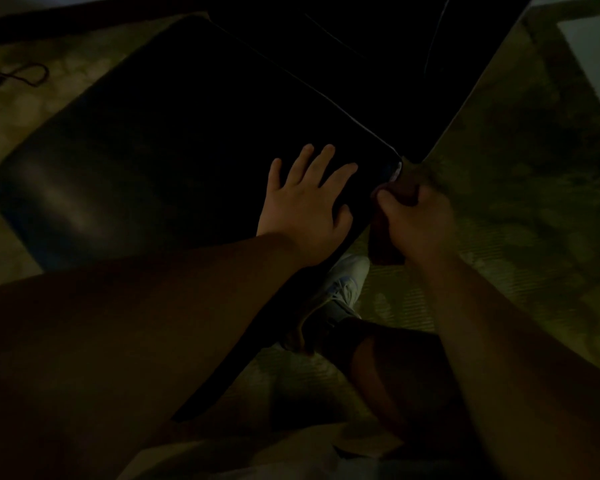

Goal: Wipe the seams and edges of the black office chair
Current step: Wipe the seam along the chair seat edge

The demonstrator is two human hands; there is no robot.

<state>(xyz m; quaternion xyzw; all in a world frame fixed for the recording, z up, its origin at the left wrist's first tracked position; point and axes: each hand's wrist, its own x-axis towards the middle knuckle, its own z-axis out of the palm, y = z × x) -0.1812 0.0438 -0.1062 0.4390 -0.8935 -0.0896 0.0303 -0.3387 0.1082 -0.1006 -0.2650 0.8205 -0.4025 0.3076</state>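
The room is dim, and the black office chair (160, 140) fills the upper left of the view, its padded seat a broad dark slab with a faint sheen along its far left edge. A thin pale seam line runs down the seat's right side to the near right corner, where seat and backrest (378, 64) meet.

The left hand (309, 199) lies flat on the seat near that corner, fingers spread wide and palm down, holding nothing. The bare forearm runs back toward the lower left.

The right hand (420, 216) is just beside it, off the seat's right edge, closed around a dark cloth (387, 237). The thumb presses over the top of the cloth, and the bunched upper end of the cloth sits against the corner of the seat, right where the pale seam ends. A loose part of the cloth hangs below the fist. The two hands are close but not touching.

Under the seat's near edge a pale shoe (343, 282) shows on the floor, with a bare leg (388, 368) bent above it. The floor is covered by a greenish patterned carpet (516, 202). A dark cord (25, 76) loops on the carpet at the far left, well apart from the chair. A pale surface (593, 53) shows in the top right corner; what it is I cannot tell.
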